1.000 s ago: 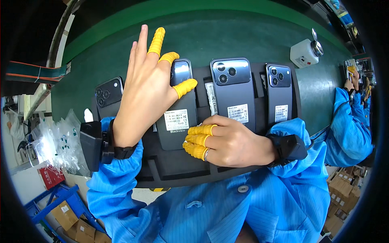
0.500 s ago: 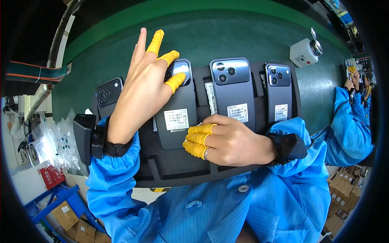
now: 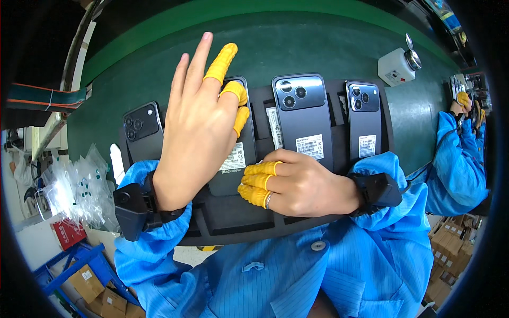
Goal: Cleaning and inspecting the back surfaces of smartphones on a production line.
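Note:
My left hand (image 3: 199, 124) is over a dark grey phone (image 3: 237, 183) lying face down, hiding its camera area and part of its label. Yellow finger cots cover its thumb, index and middle finger. Thumb and index bend down beside the phone's top part, while the other fingers stretch out; nothing visible is held. At the phone's lower right edge, my right hand (image 3: 305, 183) is closed, its yellow-capped fingers curled against the phone. A black foam tray (image 3: 238, 217) lies under this phone and others: a larger phone (image 3: 305, 124), a right-hand phone (image 3: 364, 124) and a left-hand phone (image 3: 143, 126).
A white dispenser bottle (image 3: 396, 68) with its metal lid raised stands at the back right of the green bench (image 3: 318, 45). Clear plastic bags (image 3: 79, 185) hang at the left. Another person's blue sleeve (image 3: 458, 164) is at far right. Cardboard boxes (image 3: 450, 241) lie below.
My left hand has shifted right and turned, with its thumb and index now further over the phone's right side. My right hand has hardly moved.

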Motion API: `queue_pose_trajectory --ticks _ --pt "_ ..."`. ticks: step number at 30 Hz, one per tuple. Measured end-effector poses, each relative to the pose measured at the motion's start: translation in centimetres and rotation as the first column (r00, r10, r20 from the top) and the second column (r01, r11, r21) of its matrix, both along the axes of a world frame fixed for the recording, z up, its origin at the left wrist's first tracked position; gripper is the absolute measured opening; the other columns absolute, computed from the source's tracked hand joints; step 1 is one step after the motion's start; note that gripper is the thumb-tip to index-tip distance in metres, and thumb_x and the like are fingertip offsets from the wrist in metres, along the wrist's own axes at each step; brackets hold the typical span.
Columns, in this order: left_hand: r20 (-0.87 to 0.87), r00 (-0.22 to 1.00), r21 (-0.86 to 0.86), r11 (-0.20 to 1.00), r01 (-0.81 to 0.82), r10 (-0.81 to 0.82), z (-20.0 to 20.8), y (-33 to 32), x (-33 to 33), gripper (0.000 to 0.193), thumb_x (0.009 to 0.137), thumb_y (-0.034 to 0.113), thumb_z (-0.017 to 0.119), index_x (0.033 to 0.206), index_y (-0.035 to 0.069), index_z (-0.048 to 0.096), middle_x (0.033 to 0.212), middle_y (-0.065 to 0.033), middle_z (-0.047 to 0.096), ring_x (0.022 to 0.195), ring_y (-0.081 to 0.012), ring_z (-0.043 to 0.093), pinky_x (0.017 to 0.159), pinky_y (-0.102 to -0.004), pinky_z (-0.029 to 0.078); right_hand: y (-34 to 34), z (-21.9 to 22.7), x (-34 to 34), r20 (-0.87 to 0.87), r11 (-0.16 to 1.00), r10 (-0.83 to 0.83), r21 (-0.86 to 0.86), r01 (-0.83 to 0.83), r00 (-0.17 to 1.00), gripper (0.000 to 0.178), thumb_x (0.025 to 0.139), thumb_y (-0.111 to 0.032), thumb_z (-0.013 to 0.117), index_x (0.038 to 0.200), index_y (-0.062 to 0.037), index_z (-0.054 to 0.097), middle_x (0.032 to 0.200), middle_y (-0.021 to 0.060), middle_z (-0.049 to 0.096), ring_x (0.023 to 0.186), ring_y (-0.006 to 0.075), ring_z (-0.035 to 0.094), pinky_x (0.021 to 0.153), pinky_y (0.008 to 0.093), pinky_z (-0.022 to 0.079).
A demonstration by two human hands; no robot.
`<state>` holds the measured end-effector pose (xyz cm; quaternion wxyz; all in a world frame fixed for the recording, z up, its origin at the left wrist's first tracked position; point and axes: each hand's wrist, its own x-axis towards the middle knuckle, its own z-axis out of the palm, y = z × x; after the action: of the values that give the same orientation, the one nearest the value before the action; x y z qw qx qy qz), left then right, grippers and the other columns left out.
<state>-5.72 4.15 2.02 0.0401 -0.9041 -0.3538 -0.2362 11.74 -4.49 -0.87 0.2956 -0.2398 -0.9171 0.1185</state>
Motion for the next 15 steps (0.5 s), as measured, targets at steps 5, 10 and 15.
queue_pose_trajectory --ticks 5,10,15 --pt "0.03 0.999 -0.014 1.0 -0.017 0.017 -0.2 -0.1 0.0 0.022 0.062 -0.001 0.078 0.078 -0.003 0.064 0.11 -0.0274 0.06 0.133 -0.0414 0.042 0.109 -0.0544 0.034 0.0 -0.1 -0.2 -0.037 1.0 -0.006 0.013 0.006 0.999 0.011 0.066 -0.014 0.064 0.073 -0.0058 0.065 0.073 0.0043 0.06 0.079 0.0189 0.062 0.08 0.0311 0.048" --pt "0.042 0.998 0.001 0.999 0.048 -0.048 -0.3 0.6 -0.3 0.013 0.065 -0.003 0.07 0.074 -0.004 0.061 0.096 -0.0227 0.059 0.13 -0.0416 0.044 0.106 -0.0567 0.035 0.1 -0.2 -0.3 -0.048 1.0 -0.008 0.011 0.008 0.999 0.012 0.066 -0.015 0.064 0.073 -0.0058 0.065 0.073 0.0043 0.06 0.078 0.0188 0.061 0.079 0.0308 0.047" --pt "0.056 0.998 0.082 0.996 0.029 -0.034 -0.5 1.8 -0.3 0.016 0.064 0.002 0.074 0.072 -0.001 0.06 0.102 -0.0179 0.062 0.129 -0.0375 0.047 0.107 -0.055 0.035 0.1 0.0 -0.2 -0.018 1.0 -0.002 -0.022 0.001 1.0 0.011 0.066 -0.016 0.062 0.072 -0.0058 0.064 0.072 0.0039 0.059 0.075 0.0187 0.06 0.077 0.0307 0.047"
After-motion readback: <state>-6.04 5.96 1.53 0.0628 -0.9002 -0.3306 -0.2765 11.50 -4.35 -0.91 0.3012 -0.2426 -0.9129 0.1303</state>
